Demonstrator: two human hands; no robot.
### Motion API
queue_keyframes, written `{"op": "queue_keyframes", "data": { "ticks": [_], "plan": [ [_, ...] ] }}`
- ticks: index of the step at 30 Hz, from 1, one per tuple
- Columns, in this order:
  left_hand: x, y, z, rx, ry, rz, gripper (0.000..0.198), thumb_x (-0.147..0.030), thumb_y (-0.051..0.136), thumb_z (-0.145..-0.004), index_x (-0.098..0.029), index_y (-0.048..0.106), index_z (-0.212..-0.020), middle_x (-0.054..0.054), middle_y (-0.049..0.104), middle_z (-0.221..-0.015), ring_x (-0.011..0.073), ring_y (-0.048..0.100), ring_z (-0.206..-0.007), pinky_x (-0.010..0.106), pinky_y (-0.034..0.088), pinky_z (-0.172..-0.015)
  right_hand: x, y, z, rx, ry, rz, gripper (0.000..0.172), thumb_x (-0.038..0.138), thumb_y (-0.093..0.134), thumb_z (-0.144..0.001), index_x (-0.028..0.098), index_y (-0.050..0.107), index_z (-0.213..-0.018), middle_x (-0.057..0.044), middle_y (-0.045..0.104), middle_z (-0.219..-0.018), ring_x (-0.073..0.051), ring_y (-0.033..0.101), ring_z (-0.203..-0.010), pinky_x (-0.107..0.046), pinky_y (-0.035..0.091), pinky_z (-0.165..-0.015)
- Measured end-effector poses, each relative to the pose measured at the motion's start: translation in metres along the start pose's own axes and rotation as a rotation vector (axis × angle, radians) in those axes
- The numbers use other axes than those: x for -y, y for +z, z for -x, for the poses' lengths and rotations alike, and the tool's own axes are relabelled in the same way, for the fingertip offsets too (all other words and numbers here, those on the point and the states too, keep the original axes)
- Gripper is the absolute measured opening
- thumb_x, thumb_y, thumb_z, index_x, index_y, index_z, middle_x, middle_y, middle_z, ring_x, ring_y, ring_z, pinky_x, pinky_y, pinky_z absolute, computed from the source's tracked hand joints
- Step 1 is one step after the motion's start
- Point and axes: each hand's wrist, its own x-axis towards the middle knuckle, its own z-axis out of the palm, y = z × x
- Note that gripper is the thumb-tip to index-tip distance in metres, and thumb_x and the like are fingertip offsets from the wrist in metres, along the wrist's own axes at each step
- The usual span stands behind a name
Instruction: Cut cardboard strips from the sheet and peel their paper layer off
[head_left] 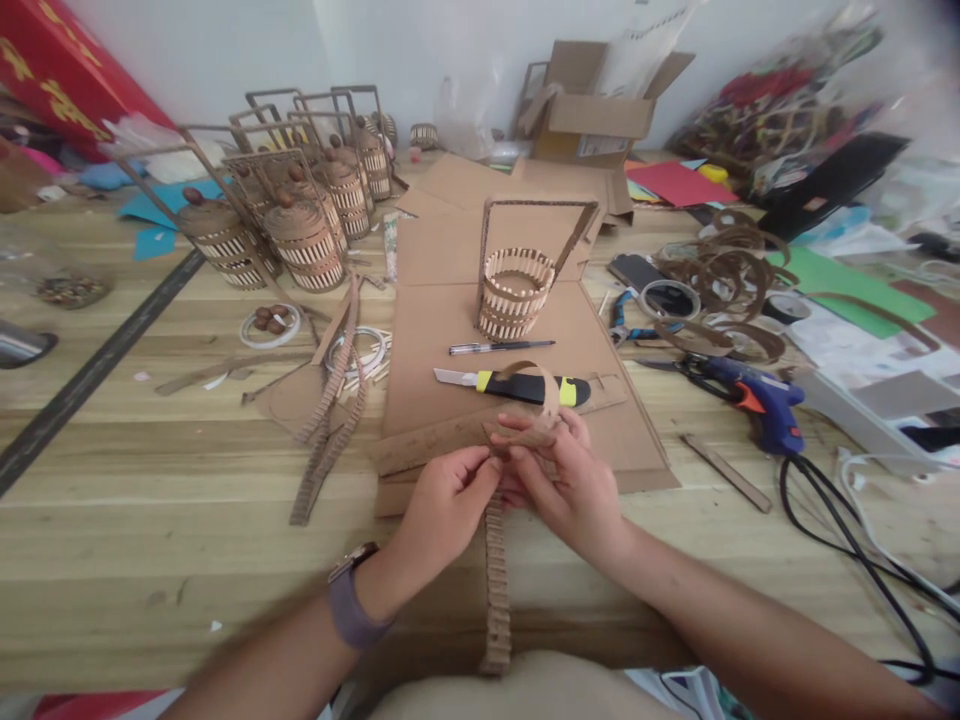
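A long strip of corrugated cardboard hangs from between my two hands toward the table's front edge. My left hand pinches it with thumb and fingers. With its fingers closed, my right hand holds the strip's other part, where a thin peeled paper layer curls up in a loop. Just beyond my hands lies a yellow and black utility knife, its blade pointing left. Farther back are a pen and a small slatted basket with a tall cardboard handle, standing upright on a cardboard sheet.
Several lidded baskets stand at the back left. Ribbed cardboard strips and a tape ring holding brown beads lie left. On the right are a blue glue gun with black cables, pliers and curled strips.
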Motion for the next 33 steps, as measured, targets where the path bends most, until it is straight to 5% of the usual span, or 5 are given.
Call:
{"op": "queue_keyframes", "data": {
  "ticks": [10,21,26,33],
  "plan": [
    [0.0047,0.0024,-0.0075,-0.01,-0.012,0.113,0.038,-0.05,0.057,-0.087,-0.014,0.068,-0.092,0.004,0.07,-0.082,0.0175,0.066,-0.068,0.029,0.055,-0.065,-0.006,0.0066,-0.0016,0.003,-0.131,0.023,0.018,0.014,0.047,-0.096,0.023,0.056,-0.109,-0.005,0.074,-0.107,-0.019,0.066,-0.109,-0.045,0.034,-0.105],
    [-0.003,0.0007,-0.0059,0.006,0.052,-0.063,0.032,-0.039,0.052,-0.091,-0.014,0.07,-0.087,0.003,0.07,-0.074,0.0175,0.065,-0.069,0.027,0.055,-0.066,-0.003,0.0009,-0.0066,-0.046,0.004,0.011,0.016,0.016,0.047,-0.095,0.025,0.058,-0.101,-0.002,0.075,-0.102,-0.019,0.067,-0.099,-0.042,0.042,-0.101],
    [-0.0016,-0.0023,-0.0099,0.007,0.054,0.021,0.04,-0.051,0.055,-0.089,-0.014,0.069,-0.097,0.006,0.072,-0.089,0.021,0.067,-0.082,0.032,0.055,-0.076,-0.0044,0.0011,-0.0045,-0.016,-0.068,-0.007,0.02,0.015,0.048,-0.095,0.026,0.057,-0.109,-0.003,0.074,-0.107,-0.02,0.066,-0.104,-0.046,0.038,-0.104],
    [0.0001,0.0,-0.0081,-0.011,0.069,-0.055,0.036,-0.046,0.051,-0.092,-0.014,0.067,-0.096,0.005,0.071,-0.085,0.0194,0.067,-0.075,0.03,0.057,-0.07,-0.0071,0.0048,-0.0064,0.001,-0.118,-0.01,0.013,0.017,0.053,-0.094,0.024,0.059,-0.104,-0.004,0.075,-0.105,-0.02,0.067,-0.106,-0.045,0.035,-0.104]
  ]
}}
